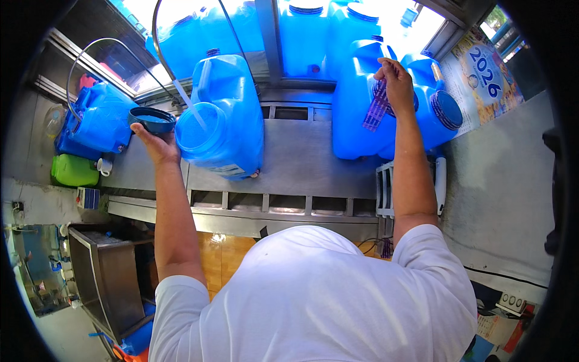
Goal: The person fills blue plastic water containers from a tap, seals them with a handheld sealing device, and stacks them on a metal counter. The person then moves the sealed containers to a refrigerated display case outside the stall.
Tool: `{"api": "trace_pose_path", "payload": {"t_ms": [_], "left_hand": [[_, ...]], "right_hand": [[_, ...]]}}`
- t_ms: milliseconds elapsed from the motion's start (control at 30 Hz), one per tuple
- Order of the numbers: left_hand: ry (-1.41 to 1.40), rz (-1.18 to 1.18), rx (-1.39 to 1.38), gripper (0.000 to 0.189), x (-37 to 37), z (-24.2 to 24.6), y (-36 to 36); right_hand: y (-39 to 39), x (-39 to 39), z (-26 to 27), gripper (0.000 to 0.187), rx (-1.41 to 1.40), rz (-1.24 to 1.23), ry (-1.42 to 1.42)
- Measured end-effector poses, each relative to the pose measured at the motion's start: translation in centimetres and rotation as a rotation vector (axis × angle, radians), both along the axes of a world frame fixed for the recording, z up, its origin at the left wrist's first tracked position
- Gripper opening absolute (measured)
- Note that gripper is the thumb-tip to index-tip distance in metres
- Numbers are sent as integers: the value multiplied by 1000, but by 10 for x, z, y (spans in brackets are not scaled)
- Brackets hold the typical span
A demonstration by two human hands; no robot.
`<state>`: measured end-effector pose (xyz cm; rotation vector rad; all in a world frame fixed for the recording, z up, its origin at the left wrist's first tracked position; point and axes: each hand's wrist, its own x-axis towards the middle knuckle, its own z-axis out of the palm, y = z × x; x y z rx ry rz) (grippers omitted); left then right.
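My left hand (159, 147) holds a dark blue screw cap (153, 121), its open side facing up. Just right of it stands a blue plastic water container (237, 122) with its wide mouth uncovered. From a curved metal spout (158, 45), a whitish stream or tube (189, 102) runs down into that mouth; I cannot tell which. Up at the right, my right hand (398, 88) grips a strip of purple printed seals or labels (376, 108). The strip hangs in front of a capped blue container (355, 108), partly hiding its cap.
A metal counter (298, 149) with slots runs before me. Another blue container (102, 120) sits left under a second curved spout (97, 40), near a green container (74, 169) and white mug (104, 167). More blue containers (303, 45) stand behind the window frame (269, 40).
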<state>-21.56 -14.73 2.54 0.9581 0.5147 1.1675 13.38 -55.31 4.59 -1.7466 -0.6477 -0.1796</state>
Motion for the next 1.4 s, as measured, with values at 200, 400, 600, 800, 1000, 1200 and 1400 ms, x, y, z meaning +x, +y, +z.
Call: {"api": "trace_pose_path", "payload": {"t_ms": [200, 400, 600, 800, 1000, 1200, 1400], "left_hand": [[-9, -3, -9, 108, -1, -2, 0], [4, -21, 15, 108, 0, 2, -3], [4, -4, 0, 107, -1, -2, 0], [-7, -56, 22, 107, -3, -6, 8], [13, 0, -11, 109, 1, -5, 2], [35, -1, 12, 107, 2, -4, 4], [66, -8, 35, 108, 3, 1, 0]], "right_hand": [[-1, -5, 3, 26, -1, 2, 35], [-3, -2, 2, 30, -20, 10, -15], [-1, -2, 2, 25, -23, -2, 10], [-2, -4, 4, 26, -27, 0, 17], [-1, -2, 1, 25, -99, -33, -40], [65, -48, -12, 27, -97, 145, -139], [195, -38, -85, 25, -442, 364, 1]]}}
